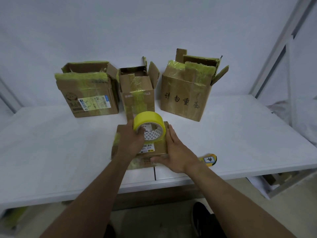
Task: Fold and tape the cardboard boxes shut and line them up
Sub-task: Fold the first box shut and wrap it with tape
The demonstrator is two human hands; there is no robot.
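1. Head view, near edge of the white table (240, 134): the small closed box (160, 149) lies flat right in front of the person, with both hands on it.
2. The left hand (132, 143) grips the yellow tape roll (147, 125). Its fingers curl round the roll's left rim, and one digit is hooked into the core.
3. The roll sits over the far half of the box top, tilted so its open core faces up and back toward the person.
4. The right hand (175, 148) has its fingers straight and together, laid flat along the box's right side. The thumb runs across the near edge, so it braces the box and grasps nothing.
5. The key relation is that the roll is at the far end of the lid and the near edge lies toward the person. The left hand owns the tape, so I judge it leads the pull while the right pins the box. I cannot tell whether a free tape end is stuck down yet.
6. At the back stand three more boxes side by side: the left box (91, 93), the middle box (137, 93) and the right box (185, 93). All have their flaps up and untaped.
7. A small yellow object (208, 159) lies just right of the right wrist. Its type is unclear.
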